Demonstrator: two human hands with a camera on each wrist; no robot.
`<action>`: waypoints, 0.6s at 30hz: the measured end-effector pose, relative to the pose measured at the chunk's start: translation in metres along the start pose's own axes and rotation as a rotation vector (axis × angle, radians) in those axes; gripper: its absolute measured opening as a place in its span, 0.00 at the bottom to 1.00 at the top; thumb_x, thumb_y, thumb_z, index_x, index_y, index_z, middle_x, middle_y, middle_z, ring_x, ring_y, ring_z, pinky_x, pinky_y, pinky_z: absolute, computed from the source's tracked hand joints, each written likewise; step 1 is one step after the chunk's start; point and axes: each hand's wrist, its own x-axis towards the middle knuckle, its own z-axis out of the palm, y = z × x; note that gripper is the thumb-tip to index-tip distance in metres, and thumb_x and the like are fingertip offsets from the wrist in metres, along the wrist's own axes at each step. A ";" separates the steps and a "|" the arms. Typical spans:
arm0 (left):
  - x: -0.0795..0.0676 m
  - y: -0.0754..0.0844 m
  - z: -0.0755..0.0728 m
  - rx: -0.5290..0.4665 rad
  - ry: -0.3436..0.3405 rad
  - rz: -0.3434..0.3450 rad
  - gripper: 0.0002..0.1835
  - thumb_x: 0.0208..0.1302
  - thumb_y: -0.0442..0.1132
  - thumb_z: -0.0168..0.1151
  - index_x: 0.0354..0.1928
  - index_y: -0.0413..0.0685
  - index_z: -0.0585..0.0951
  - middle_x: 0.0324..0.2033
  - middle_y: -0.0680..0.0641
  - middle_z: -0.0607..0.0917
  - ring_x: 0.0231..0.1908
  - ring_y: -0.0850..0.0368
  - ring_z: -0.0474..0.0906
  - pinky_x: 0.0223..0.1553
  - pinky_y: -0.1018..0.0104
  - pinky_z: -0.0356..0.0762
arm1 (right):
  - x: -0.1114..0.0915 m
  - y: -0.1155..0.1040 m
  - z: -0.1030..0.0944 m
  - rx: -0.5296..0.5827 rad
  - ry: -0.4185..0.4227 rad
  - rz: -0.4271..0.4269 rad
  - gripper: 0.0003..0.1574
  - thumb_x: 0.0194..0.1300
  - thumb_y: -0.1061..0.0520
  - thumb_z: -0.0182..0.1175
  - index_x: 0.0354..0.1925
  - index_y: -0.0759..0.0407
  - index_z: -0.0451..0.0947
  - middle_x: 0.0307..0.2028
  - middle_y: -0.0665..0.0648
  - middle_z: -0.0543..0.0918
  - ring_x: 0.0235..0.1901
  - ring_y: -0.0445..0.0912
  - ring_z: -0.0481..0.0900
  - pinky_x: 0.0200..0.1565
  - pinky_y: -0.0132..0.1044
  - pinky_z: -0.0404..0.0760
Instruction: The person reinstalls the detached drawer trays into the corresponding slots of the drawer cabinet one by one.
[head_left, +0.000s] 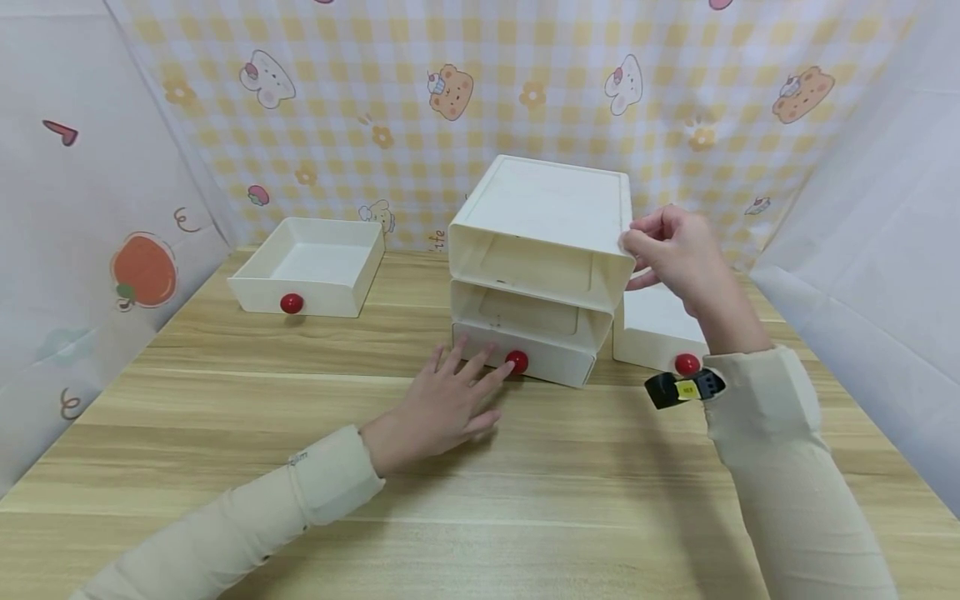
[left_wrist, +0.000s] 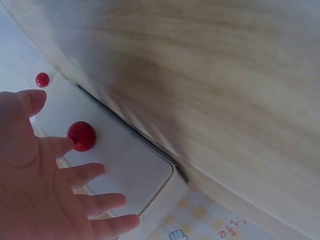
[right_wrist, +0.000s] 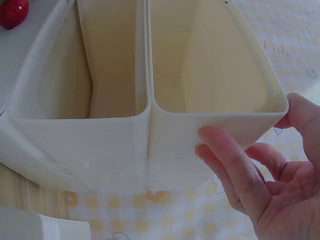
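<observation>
In the head view a stack of white drawer casings stands mid-table. The top casing and middle casing have hollow fronts. A drawer with a red knob fills the bottom one. My right hand grips the top casing's right front corner; in the right wrist view its fingers lie on the side wall and the thumb is round the edge. My left hand is spread before the bottom drawer, its index fingertip at the knob. Whether it touches the knob, I cannot tell.
One loose white drawer with a red knob sits at the back left. Another loose drawer lies right of the stack, partly behind my right arm. A patterned cloth hangs behind the wooden table.
</observation>
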 end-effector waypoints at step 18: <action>-0.019 -0.082 -0.022 -0.210 0.208 -0.108 0.15 0.64 0.41 0.54 0.47 0.41 0.80 0.47 0.42 0.83 0.51 0.43 0.77 0.57 0.47 0.71 | -0.001 0.001 0.001 -0.018 0.000 0.005 0.14 0.63 0.55 0.54 0.43 0.63 0.69 0.30 0.48 0.73 0.25 0.38 0.78 0.27 0.35 0.85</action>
